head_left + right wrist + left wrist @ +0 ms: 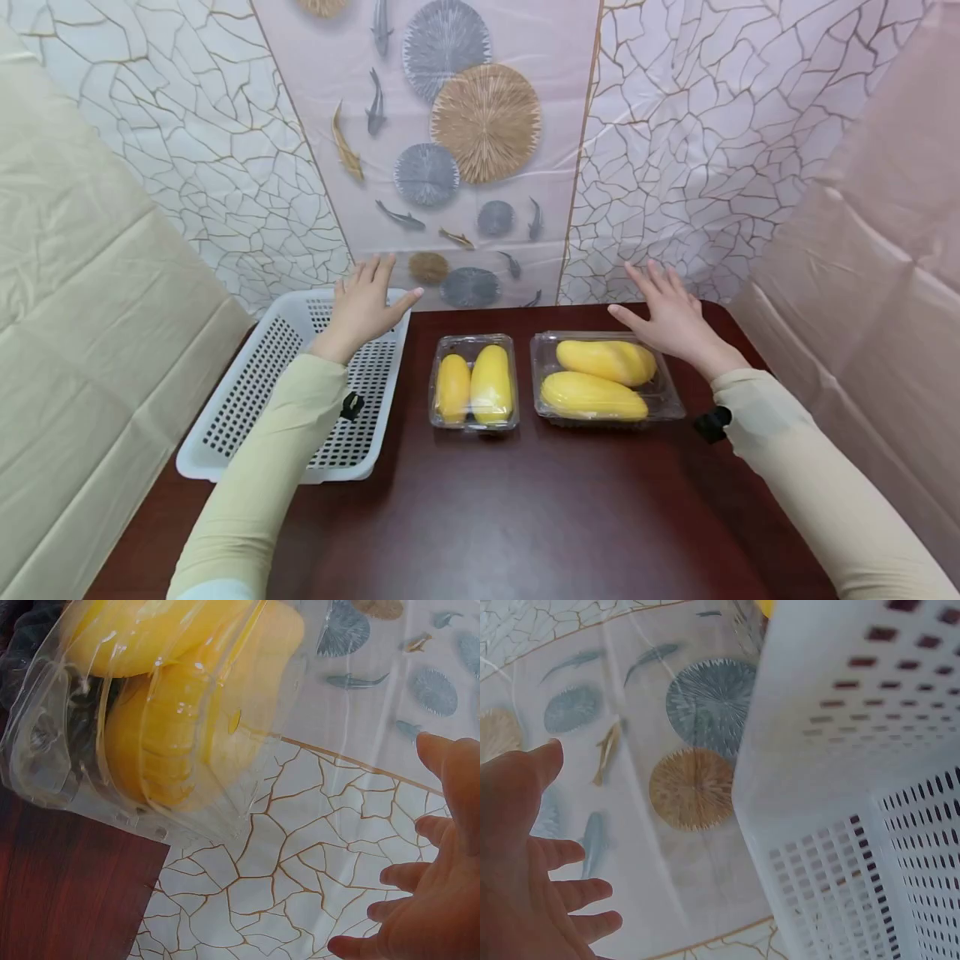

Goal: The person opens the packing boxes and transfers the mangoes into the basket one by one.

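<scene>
1. Left hand: we see fingers spread and extended, thumb out sideways, nothing held. In the head view it overlaps the far right corner of the white basket; the left wrist view shows them apart.
2. Right hand: also unclenched, fingers fanned, nothing held. We have it by the far right corner of the larger clear box, apart from it in the right wrist view.
3. Basket: perforated sides and bottom, on the left of the table.
4. Smaller clear box: mid-table, between basket and larger box, just beside the latter. We count two yellow fruits inside, lying lengthwise side by side.
5. Larger box: right side, two more yellow fruits in it, lying crosswise, one behind the other.
6. Behind, we note a backdrop with fish and round motifs.
</scene>
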